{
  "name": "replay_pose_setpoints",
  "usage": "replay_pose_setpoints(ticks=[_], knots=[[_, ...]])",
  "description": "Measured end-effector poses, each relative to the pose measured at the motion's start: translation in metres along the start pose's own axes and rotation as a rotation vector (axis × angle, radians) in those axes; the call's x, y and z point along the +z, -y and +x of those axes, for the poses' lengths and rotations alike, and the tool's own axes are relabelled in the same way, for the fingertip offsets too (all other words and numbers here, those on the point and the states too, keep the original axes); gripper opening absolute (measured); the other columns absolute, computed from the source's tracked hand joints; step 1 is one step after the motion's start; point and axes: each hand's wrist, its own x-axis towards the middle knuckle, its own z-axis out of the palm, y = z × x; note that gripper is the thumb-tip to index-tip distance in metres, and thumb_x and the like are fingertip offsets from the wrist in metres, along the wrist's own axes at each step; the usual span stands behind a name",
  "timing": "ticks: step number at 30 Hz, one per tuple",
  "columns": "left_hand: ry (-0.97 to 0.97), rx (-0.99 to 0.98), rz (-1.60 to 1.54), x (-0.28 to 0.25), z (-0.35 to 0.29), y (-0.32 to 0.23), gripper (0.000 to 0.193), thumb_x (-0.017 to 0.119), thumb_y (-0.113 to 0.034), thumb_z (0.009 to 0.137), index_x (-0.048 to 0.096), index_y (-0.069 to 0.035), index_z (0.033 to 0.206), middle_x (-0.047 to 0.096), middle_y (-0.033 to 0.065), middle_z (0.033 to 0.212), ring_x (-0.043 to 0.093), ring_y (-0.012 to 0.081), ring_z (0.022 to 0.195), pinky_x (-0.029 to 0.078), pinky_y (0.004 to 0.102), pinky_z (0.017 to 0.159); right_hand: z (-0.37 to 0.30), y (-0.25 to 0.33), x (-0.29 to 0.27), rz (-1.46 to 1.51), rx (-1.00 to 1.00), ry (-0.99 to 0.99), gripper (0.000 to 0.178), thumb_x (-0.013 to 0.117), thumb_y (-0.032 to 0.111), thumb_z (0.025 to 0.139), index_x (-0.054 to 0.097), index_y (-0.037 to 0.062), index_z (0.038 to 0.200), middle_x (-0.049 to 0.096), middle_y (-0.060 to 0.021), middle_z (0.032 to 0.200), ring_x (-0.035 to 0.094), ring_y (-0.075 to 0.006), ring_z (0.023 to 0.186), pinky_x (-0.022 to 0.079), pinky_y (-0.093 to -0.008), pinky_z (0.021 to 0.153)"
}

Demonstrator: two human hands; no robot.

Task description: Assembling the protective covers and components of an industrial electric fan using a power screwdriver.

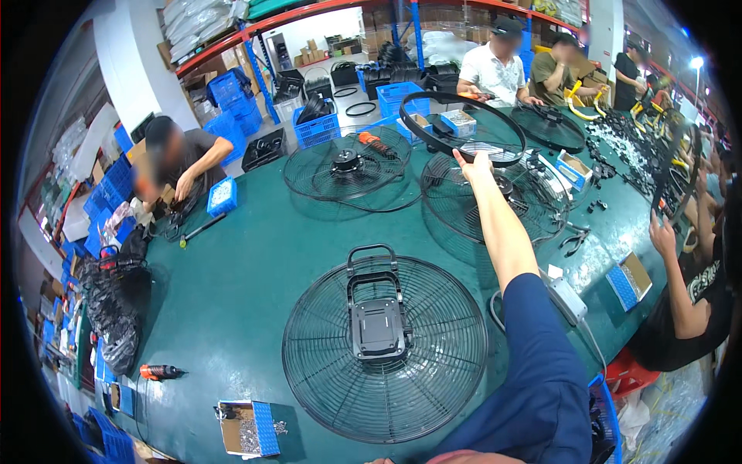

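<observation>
Right hand: arm stretched far over the green table, fingers closed on the near rim of a black ring
Left hand: not in view
Near: fan guard lies flat, clear of the arm
Mid: second guard under the ring
Grip tip: probably best kept level, lifted clear of the wires below
Room: open table left; boxes and other workers crowd the far edge

Open green table is being left free to the left of the near fan guard — while the far side is being crowded by stacked guards, pliers and a black ring.
</observation>
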Motion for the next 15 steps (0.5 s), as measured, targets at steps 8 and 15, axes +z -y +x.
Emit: replay_pose_setpoints(ticks=[8,15], knots=[[0.042,0.002,-0.006,-0.001,-0.003,0.000,0.028,0.059,-0.024,0.083,0.065,-0.003,0.101,0.064,0.0225,0.095,0.063,0.0349,0.078,0.050,0.0402,0.066,0.008,0.000,-0.003,-0.912,-0.066,0.301,0.052,0.066,0.033,0.083,0.046,0.0057,0.122,0.047,-0.0182,0.119,0.051,-0.0280,0.095,0.050,-0.0458,0.073],[0.115,0.023,0.054,-0.005,-0.009,-0.003,0.028,0.057,-0.029,0.085,0.066,-0.005,0.096,0.065,0.0220,0.091,0.063,0.0366,0.082,0.051,0.0410,0.071,-0.114,0.080,-0.033,-1.161,0.093,0.795,0.042,0.060,0.018,0.088,0.048,-0.0004,0.124,0.063,-0.0155,0.108,0.064,-0.0221,0.092,0.054,-0.0345,0.072]])
